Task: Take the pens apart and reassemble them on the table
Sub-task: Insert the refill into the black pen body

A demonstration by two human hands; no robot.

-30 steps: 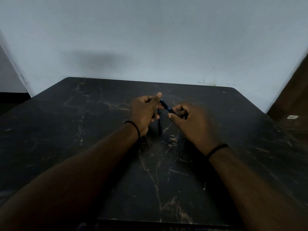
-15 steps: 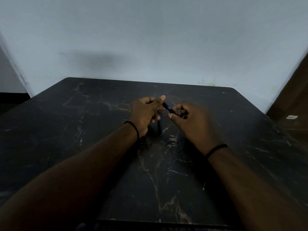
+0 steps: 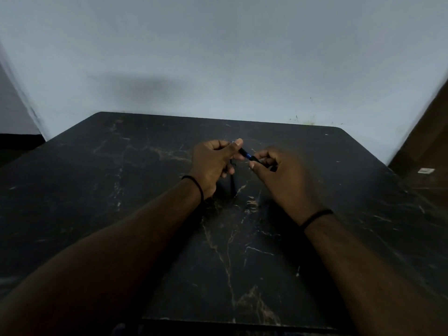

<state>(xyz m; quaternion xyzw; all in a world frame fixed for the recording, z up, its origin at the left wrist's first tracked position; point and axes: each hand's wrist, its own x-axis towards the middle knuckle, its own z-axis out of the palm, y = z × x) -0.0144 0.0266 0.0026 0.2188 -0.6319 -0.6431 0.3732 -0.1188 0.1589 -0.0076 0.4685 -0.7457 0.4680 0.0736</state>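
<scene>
We see only a short blue and dark stretch of the pen (image 3: 246, 155) between the two grips; its far-left end is buried in the closed left hand (image 3: 213, 163) and its near-right end in the curled fingers of the right hand (image 3: 281, 175), so we cannot tell whether it is whole or in parts. A thin dark piece (image 3: 233, 180) lies in shadow between the hands, too dim for us to identify. The worktop (image 3: 242, 275) is cut off at the left, right and near edges, and both forearms run out of frame.
</scene>
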